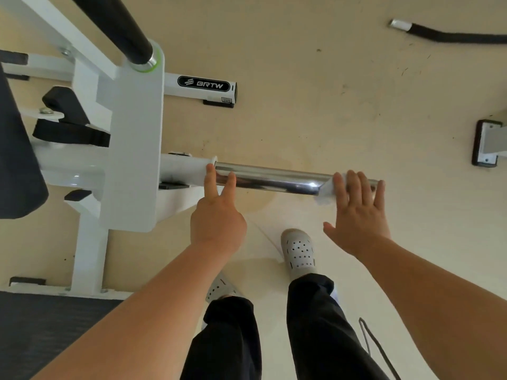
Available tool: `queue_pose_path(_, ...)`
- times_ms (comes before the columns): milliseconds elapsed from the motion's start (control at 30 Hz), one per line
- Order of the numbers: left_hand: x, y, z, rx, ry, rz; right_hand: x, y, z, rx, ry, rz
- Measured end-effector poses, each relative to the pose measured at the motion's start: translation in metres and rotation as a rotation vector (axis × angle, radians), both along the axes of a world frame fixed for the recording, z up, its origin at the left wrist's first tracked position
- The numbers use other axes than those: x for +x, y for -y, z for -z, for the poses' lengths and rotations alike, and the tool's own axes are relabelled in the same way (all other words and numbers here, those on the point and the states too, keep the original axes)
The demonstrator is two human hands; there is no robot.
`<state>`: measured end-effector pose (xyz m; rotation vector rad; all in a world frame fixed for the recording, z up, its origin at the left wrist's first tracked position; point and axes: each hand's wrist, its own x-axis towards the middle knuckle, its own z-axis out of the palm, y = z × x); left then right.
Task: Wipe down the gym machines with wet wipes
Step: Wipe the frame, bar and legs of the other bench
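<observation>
Two hands on the chrome bar: right hand spread flat over a wet wipe, left hand two-fingered.

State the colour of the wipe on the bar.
White wet wipe, head view.

A: What's blocking the chrome bar?

B: The left hand is sitting at its inner end, the right hand at its outer; the white frame is closing off the left.

A: Between them?

B: Bare bar is lying open.
</observation>
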<state>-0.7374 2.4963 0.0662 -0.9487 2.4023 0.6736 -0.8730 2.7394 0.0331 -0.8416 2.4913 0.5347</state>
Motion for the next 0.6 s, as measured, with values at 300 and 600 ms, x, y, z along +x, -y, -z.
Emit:
queue_pose_path(300,0.010,0.013,0.007,-0.106,-0.069,0.175,0.031,0.090,0.011,-0.188,0.018,-0.044)
queue_pose_path(600,0.020,-0.009,0.029,-0.194,-0.208,0.079,0.033,0.093,0.028,-0.357,-0.075,-0.333)
